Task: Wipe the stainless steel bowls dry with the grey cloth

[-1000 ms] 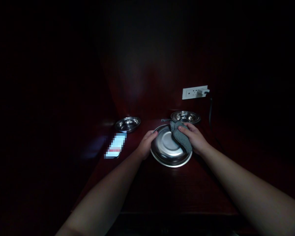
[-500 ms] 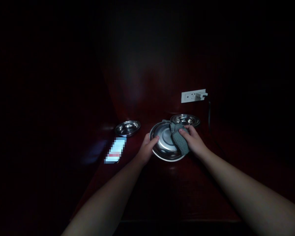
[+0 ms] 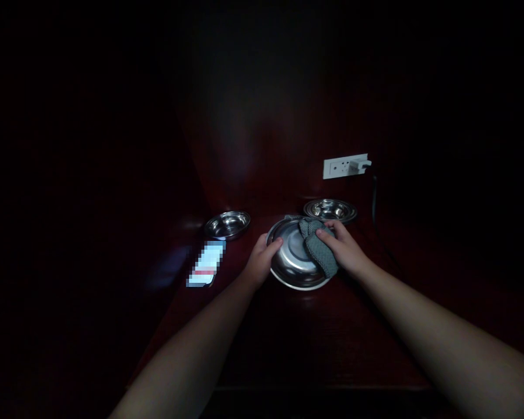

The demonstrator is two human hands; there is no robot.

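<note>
A shiny steel bowl [image 3: 294, 262] is held tilted above the dark red table, its underside facing me. My left hand [image 3: 261, 260] grips its left rim, thumb lying on the outer surface and the other fingers hidden behind. On the right, my right hand [image 3: 343, 247] is closed on a grey-green knit cloth [image 3: 323, 256], which wraps over the bowl's right edge. The thumb presses the cloth against the metal, and a loose end of cloth shows behind the bowl's top rim.
A steel bowl [image 3: 227, 223] stands at the back left, with a lit phone [image 3: 206, 263] in front of it. More nested steel dishes [image 3: 330, 210] sit at the back right. A socket panel [image 3: 346, 166] on the wall holds a plug with a cable [image 3: 374, 201] hanging down.
The bowl has shifted slightly left and its tilt has changed a little. My left thumb now reaches further onto the metal, and the cloth has slid slightly along the right edge.
</note>
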